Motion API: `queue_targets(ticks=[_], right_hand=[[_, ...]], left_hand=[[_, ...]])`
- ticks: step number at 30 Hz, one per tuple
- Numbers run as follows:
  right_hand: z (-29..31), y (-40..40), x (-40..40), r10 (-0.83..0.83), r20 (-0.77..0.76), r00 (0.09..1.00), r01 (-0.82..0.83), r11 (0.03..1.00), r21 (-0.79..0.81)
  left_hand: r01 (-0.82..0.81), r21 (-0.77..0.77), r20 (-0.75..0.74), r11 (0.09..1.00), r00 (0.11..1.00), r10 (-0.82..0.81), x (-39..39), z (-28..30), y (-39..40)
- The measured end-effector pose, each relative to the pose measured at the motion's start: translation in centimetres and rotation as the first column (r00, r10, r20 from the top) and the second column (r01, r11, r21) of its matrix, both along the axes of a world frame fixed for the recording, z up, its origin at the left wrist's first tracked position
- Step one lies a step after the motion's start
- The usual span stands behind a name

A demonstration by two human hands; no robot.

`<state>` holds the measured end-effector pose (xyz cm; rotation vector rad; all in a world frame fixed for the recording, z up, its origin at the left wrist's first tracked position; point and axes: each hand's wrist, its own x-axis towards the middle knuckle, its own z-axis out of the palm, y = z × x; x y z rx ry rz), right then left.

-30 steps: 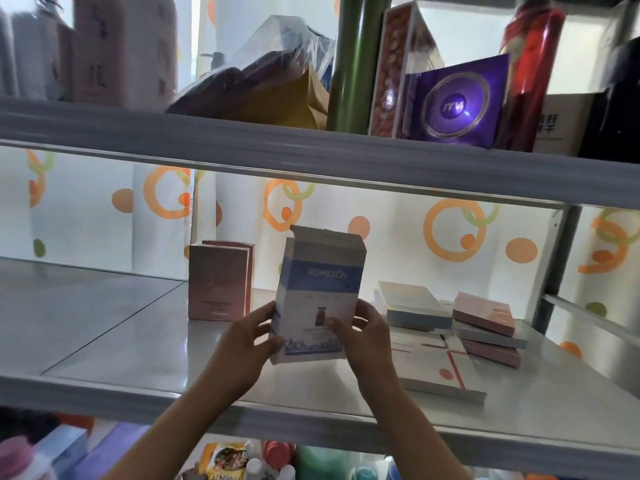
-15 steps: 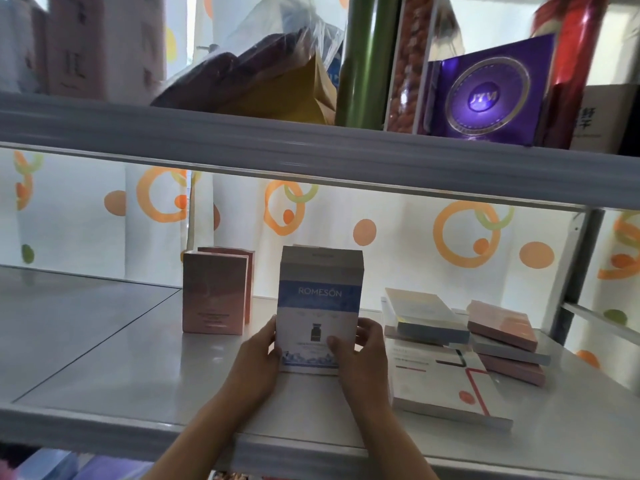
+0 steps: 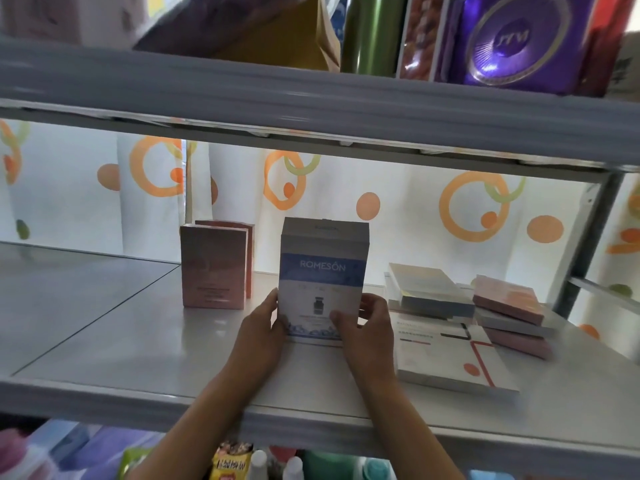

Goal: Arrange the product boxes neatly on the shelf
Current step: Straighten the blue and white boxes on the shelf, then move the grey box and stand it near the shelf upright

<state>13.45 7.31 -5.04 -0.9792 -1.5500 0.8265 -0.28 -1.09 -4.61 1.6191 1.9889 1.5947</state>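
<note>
Box (image 3: 323, 271) labelled "ROMESÔN", upright

Tilted and held clear of the shelf (image 3: 145, 344) a second ago, the ROMESÔN box (image 3: 323, 275) now stands upright, bottom edge apparently down on the shelf surface, though motion blur makes contact hard to confirm. Sits further back than before, nearer the line of the pink boxes (image 3: 214, 266). Top flap, raised earlier, now looks closed flat. Left hand (image 3: 261, 329) and right hand (image 3: 367, 327) lowered along with it, now gripping the lower corners, left thumb no longer spread across the front.
</note>
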Motion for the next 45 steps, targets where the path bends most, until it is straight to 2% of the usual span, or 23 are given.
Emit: queue_targets(ticks=[4, 8, 13, 19, 26, 32, 38, 45], right_hand=[[-0.1, 0.0, 0.0, -0.007, -0.002, 1.000, 0.007, 1.000, -0.004], [-0.1, 0.0, 0.1, -0.017, -0.006, 1.000, 0.017, 1.000, -0.011], [0.3, -0.4, 1.2, -0.037, -0.039, 0.999, 0.037, 0.999, 0.000], [1.9, 0.4, 5.4, -0.108, -0.066, 0.992, 0.112, 0.992, 0.054], [3.6, 3.8, 13.2, -0.189, -0.134, 0.973, 0.195, 0.980, 0.028], [2.7, 6.2, 17.6, -0.243, -0.036, 0.969, 0.243, 0.970, -0.009], [1.3, 7.8, 19.6, -0.267, 0.174, 0.948, 0.286, 0.954, -0.095], [2.2, 9.4, 19.6, -0.227, 0.221, 0.949, 0.263, 0.953, -0.150]], left_hand=[[-0.104, 0.045, -0.157, 0.994, 0.981, 0.110, 0.8, 0.7, -1.1], [-0.210, 0.040, -0.193, 0.977, 0.958, 0.214, 1.8, 1.1, -2.0], [-0.232, 0.113, -0.216, 0.966, 0.943, 0.252, 3.4, 1.6, -3.1], [-0.070, 0.113, -0.295, 0.991, 0.950, 0.101, 7.8, 1.9, -2.3], [0.128, 0.132, -0.344, 0.983, 0.936, -0.075, 13.8, 2.7, 2.3], [0.161, 0.068, -0.323, 0.985, 0.937, -0.130, 16.1, 2.6, 6.1], [0.100, -0.033, -0.251, 0.994, 0.962, -0.105, 16.5, 1.6, 8.0], [0.045, -0.096, -0.202, 0.994, 0.977, -0.064, 16.9, 2.0, 10.5]])
